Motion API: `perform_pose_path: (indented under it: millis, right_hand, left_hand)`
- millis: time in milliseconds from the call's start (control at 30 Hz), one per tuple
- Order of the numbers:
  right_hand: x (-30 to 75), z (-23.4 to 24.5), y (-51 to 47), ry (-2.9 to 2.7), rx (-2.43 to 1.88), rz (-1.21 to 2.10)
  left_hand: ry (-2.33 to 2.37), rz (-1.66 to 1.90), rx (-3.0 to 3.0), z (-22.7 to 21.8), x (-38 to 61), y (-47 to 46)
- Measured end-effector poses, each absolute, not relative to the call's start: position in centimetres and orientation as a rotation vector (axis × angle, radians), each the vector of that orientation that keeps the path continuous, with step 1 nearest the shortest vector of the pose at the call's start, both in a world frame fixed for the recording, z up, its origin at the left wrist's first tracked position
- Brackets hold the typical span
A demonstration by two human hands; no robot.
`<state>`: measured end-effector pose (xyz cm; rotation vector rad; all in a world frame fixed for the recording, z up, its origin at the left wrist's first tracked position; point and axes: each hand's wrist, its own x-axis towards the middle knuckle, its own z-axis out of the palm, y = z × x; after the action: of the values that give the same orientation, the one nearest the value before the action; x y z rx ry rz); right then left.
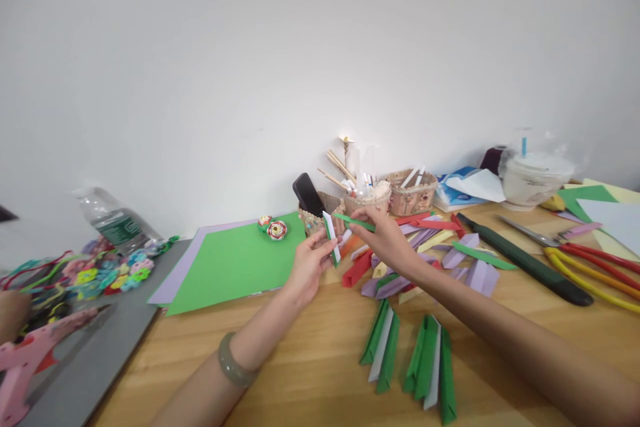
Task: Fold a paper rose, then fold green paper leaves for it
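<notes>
My left hand (307, 267) pinches a folded green-and-white paper piece (331, 237) and holds it upright above the wooden table (310, 340). My right hand (383, 237) is closed on a thin green paper strip (353, 221) that points left toward that piece. Under my right forearm lies a heap of folded paper strips (425, 247) in purple, red, green and yellow. Two folded green-and-white pieces (383, 347) (433, 363) lie near the front of the table.
Green sheet (235, 260) on a lilac one at left, with two small paper flowers (273, 228). Small baskets of pens and sticks (380, 190), a phone (307, 195), a lidded cup (535, 177), scissors and pliers (590, 260) at right. Grey tray with a pink glue gun (30, 353), bottle (113, 220), and another person's hand (13, 313) at left.
</notes>
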<state>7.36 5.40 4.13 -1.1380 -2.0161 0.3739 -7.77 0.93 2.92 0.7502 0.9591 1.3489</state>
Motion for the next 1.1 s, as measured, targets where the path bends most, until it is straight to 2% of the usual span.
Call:
perform_pose_path:
  millis: [400, 800, 1100]
  right_hand:
    - [5.5, 2.1, 2.1, -2.070, -0.844, 0.275]
    - [5.2, 1.5, 1.8, -2.275, -0.884, -0.010]
    - [7.3, 3.2, 4.0, -2.313, -0.668, 0.140]
  left_hand:
    - [0.867, 1.400, 0.650, 2.9, -7.4, 0.5]
    - [0.849, 1.364, 0.639, 3.7, -6.9, -0.1]
    - [0.870, 1.326, 0.714, 4.1, -7.4, 0.1]
